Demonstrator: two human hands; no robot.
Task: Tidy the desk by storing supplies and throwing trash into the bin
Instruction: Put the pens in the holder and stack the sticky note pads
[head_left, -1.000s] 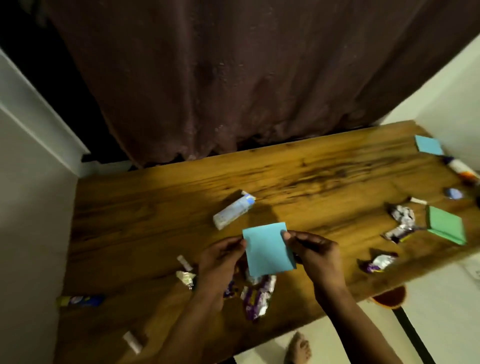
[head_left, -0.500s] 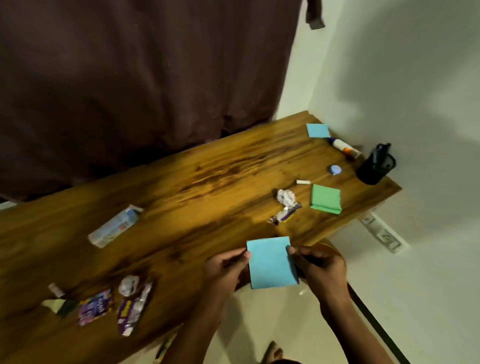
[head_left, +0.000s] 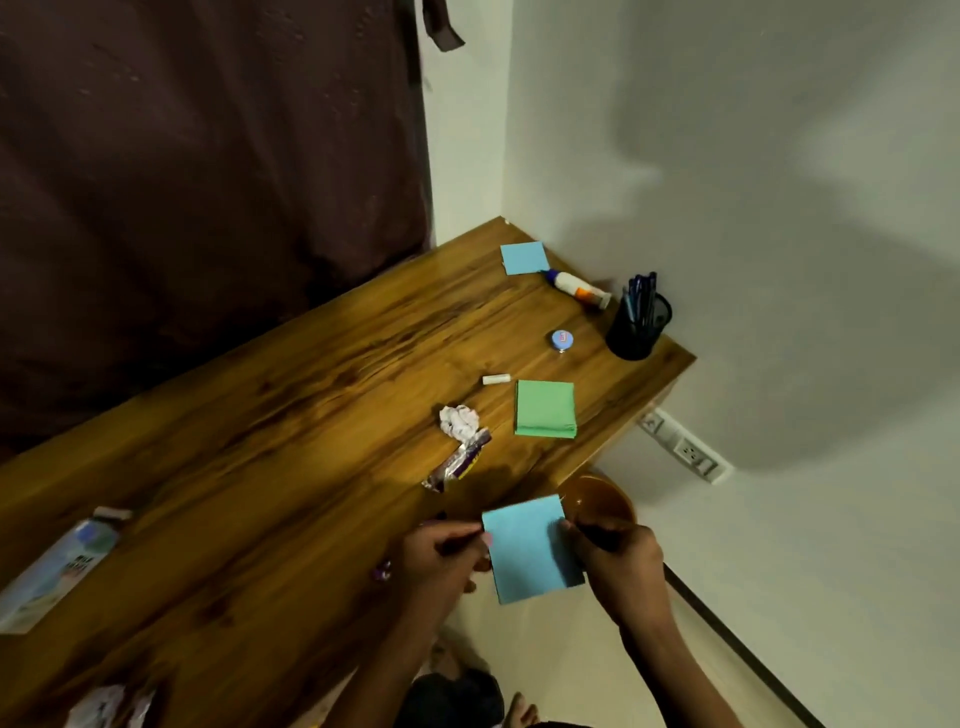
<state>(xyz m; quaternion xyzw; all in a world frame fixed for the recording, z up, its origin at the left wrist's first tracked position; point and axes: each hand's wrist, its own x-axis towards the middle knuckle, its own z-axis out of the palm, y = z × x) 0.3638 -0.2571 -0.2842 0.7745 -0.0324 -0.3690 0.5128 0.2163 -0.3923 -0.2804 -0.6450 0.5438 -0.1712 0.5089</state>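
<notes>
We've got the blue sticky pad (head_left: 530, 551) pinched on both sides — left hand (head_left: 441, 556) and right hand (head_left: 618, 561) — held up just off the desk (head_left: 260, 415) edge, above the brown bin (head_left: 597, 501).

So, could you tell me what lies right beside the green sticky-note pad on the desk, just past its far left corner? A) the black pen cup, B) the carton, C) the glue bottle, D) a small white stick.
D: the small white stick lies just off the far left corner of the green sticky-note pad, nearer than any other option.
</notes>
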